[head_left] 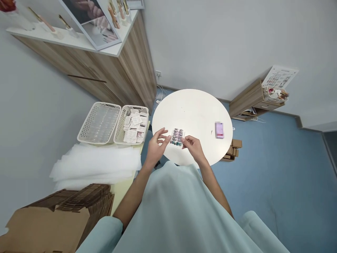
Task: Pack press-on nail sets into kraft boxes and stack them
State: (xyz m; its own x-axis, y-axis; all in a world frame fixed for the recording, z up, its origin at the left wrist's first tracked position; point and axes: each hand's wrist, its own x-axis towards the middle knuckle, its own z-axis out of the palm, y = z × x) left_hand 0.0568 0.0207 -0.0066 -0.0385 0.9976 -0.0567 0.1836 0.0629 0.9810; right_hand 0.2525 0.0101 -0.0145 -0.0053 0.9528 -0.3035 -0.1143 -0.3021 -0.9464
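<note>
I see the right hand [193, 146] pinching a nail card [176, 136] at eight o'clock on the round surface [195, 109], the left hand [157, 146] loosely spread by the card.

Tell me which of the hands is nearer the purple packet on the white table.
Right. The right hand is at the nail card's right edge, left of the purple packet; the left hand is at the card's left edge, farther away.

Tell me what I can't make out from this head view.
In the head view:
Lilac rectangular item: print, pixelated.
White card of glossy oval pieces: right edge, partly behind right hand.
Brown cardboard stack: full extent, cut off at left and bottom.
White paper slips: print, too small.
</note>
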